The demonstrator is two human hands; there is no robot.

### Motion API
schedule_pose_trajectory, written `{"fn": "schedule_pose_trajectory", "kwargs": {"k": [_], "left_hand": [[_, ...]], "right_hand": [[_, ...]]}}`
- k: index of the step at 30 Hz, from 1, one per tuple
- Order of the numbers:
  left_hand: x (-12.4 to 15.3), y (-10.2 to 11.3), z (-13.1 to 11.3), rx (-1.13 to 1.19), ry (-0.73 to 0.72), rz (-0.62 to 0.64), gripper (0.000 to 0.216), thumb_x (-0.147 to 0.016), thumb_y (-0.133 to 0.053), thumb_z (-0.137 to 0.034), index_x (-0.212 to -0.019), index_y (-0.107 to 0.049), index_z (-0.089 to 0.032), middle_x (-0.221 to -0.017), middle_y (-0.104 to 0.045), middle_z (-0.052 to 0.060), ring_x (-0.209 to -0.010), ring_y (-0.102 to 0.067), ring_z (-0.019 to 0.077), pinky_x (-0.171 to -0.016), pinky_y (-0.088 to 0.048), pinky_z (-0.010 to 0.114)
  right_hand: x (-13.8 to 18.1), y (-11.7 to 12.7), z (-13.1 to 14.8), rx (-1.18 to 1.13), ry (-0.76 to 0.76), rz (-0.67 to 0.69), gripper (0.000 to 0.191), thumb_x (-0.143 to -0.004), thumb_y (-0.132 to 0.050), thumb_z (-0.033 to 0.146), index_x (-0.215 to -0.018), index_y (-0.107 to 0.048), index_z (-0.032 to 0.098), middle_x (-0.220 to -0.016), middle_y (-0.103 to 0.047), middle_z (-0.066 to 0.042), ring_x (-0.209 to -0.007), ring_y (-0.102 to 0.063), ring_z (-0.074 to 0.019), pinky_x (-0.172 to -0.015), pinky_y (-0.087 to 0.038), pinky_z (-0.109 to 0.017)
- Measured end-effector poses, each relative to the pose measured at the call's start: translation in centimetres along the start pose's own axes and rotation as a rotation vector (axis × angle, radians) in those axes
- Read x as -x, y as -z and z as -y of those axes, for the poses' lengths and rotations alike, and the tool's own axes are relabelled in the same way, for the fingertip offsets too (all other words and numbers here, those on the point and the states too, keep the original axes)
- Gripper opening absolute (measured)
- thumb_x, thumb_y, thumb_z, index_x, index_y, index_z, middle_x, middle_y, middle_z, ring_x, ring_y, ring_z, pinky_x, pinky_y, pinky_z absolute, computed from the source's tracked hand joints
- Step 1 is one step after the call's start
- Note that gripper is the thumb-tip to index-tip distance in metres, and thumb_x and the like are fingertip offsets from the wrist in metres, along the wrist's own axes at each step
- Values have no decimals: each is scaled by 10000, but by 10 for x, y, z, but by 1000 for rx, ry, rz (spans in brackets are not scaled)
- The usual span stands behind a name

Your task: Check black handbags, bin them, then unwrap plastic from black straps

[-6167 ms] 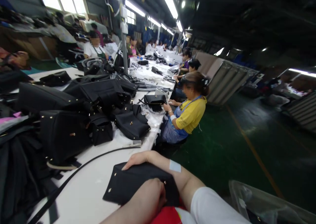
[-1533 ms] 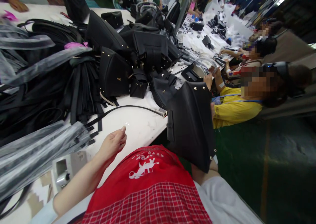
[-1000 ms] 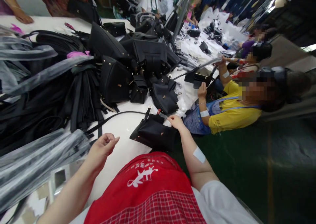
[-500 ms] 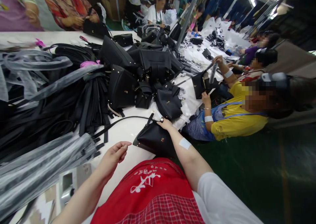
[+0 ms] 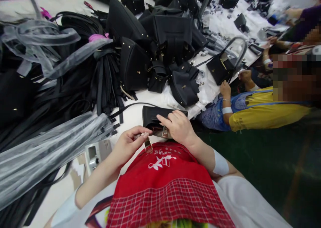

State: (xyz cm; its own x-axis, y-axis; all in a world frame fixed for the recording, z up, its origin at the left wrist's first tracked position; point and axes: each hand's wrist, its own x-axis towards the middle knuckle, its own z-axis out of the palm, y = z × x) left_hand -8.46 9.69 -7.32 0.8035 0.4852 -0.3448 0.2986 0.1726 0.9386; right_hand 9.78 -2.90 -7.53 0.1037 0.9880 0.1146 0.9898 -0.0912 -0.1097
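Note:
A small black handbag (image 5: 149,114) lies at the table's near edge, its opening turned toward me. My right hand (image 5: 179,127) grips it, thumb side at the opening, index finger stretched across the black surface. Beneath those fingers a gold metal clasp (image 5: 165,132) shows at the bag's mouth. My left hand (image 5: 132,142) is closed in a pinch just left of the opening. A gold buckle (image 5: 148,146) hangs from its fingertips in front of the red apron; whether it is joined to the bag is hidden. A thin black strap (image 5: 127,106) runs leftward behind the bag.
Several finished-looking black bags (image 5: 134,65) are heaped beyond my hands. Bundled black straps (image 5: 106,77) and plastic-wrapped straps (image 5: 57,151) cover the left side. A tape dispenser (image 5: 96,154) stands near my left forearm. A co-worker in a yellow shirt (image 5: 265,110) handles another bag at right.
The handbag has been turned and tipped so its opening faces me. My left hand has moved right to it and now pinches the buckle. My view has tilted downward.

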Motion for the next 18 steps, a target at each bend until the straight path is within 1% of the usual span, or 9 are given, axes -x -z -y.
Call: {"fn": "schedule_pose_trajectory", "kwargs": {"k": [3,6,9,15,18], "left_hand": [[0,-5,0,-168,-94,-7,188,-755,-661,-349,-794,-697,-169,-748,-654,39,-593,-519,126,-546,-399,241],[-2,-9,8,-292,-133,-46,171,-768,-640,-341,-768,-679,-174,-681,-650,19,-551,-506,124,-537,-392,244],[-4,-10,13,-399,-194,-75,152,-794,-605,-314,-795,-685,-184,-686,-662,18,-589,-536,137,-563,-397,244],[-1,-10,11,-501,-272,-31,206,-851,-523,-294,-915,-697,-204,-711,-664,24,-608,-560,143,-590,-418,251],[1,-10,12,-508,-282,-53,174,-824,-561,-315,-843,-692,-201,-738,-669,36,-648,-568,153,-628,-431,260]], "right_hand": [[0,-5,6,2,12,36,382,-976,-367,318,-1287,-543,184,-844,-564,-90,-847,-501,-235,-881,-365,-391],[0,-14,9,-20,-14,71,371,-961,-407,322,-1251,-563,153,-857,-574,-100,-844,-506,-240,-874,-372,-391],[0,-17,12,-39,-43,91,346,-947,-438,326,-1215,-583,160,-855,-581,-97,-842,-511,-241,-878,-373,-391],[2,-16,18,-29,5,112,351,-944,-427,271,-1241,-561,141,-864,-593,-106,-847,-522,-240,-918,-366,-397],[3,-18,18,-27,4,113,366,-950,-399,243,-1270,-539,131,-872,-599,-111,-865,-527,-239,-948,-355,-406]]}}
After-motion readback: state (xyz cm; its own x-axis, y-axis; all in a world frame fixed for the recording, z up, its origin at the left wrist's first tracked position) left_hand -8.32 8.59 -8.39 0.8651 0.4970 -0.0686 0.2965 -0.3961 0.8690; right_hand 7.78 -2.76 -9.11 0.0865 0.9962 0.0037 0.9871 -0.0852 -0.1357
